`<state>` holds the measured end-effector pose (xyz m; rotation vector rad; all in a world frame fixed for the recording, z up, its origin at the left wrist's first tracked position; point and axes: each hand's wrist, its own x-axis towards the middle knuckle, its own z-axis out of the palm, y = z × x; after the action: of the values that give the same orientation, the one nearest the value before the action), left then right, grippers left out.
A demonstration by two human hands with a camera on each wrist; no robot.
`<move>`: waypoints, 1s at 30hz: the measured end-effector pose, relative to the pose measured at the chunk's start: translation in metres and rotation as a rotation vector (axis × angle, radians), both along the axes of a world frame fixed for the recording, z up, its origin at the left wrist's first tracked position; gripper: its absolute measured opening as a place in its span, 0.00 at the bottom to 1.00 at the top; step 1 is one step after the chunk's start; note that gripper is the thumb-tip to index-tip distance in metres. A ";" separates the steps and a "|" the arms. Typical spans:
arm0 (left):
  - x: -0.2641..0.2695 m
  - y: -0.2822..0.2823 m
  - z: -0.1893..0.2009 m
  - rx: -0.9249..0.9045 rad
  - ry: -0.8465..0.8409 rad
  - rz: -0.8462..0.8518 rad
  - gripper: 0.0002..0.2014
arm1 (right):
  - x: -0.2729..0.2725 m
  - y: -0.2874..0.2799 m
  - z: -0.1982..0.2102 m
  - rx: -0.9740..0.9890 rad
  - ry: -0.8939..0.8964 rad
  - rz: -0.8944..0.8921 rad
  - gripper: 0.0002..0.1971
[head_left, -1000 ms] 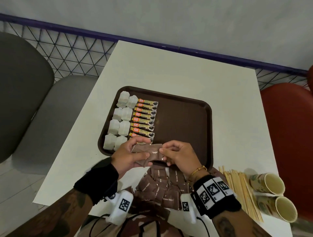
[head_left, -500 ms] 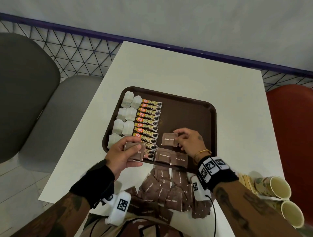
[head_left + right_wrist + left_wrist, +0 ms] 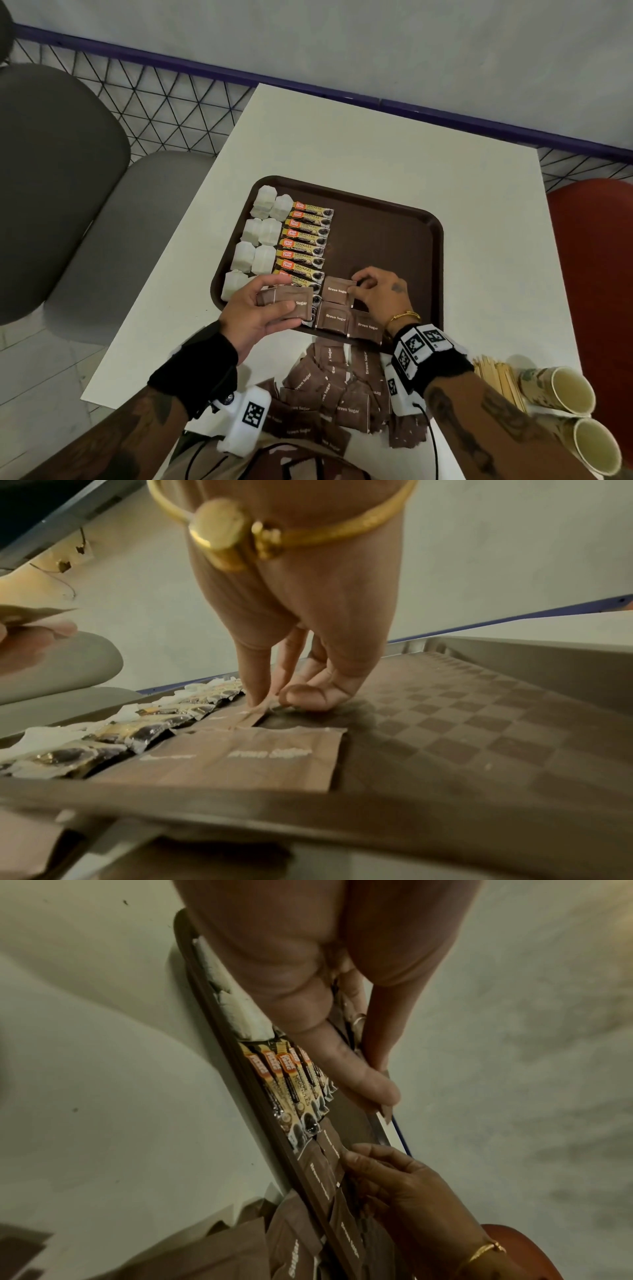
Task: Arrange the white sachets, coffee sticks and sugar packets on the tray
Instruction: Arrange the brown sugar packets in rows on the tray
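Note:
On the brown tray, white sachets fill the left side in two columns, with a row of coffee sticks beside them. Three brown sugar packets lie at the tray's near edge. My right hand pinches the right edge of the farthest one; the right wrist view shows the right hand with forefinger and thumb at that packet. My left hand grips a small stack of sugar packets just above the near coffee sticks. A loose pile of sugar packets lies on the table in front of the tray.
Wooden stirrers and two paper cups on their sides lie at the near right of the white table. A grey chair stands on the left, a red chair on the right, and a wire fence behind.
My right hand left the stack with one packet and set it down on the tray beyond the two laid ones. The left hand kept the stack and drifted slightly left.

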<state>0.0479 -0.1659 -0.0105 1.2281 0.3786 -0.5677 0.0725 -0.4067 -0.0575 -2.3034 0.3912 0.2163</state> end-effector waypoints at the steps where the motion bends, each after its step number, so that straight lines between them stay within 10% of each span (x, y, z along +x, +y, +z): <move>1: 0.001 -0.002 0.001 0.023 -0.008 -0.002 0.22 | -0.001 0.000 0.003 0.014 -0.036 -0.022 0.07; 11: 0.000 -0.026 -0.001 0.093 -0.047 -0.023 0.19 | -0.035 0.026 0.043 0.666 0.123 0.044 0.12; 30: 0.003 -0.019 -0.003 0.060 0.001 -0.018 0.23 | -0.023 -0.045 0.006 0.091 0.077 -0.140 0.06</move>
<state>0.0505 -0.1846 -0.0133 1.2898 0.3884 -0.5761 0.0494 -0.4514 -0.0515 -2.1732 0.5680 0.2478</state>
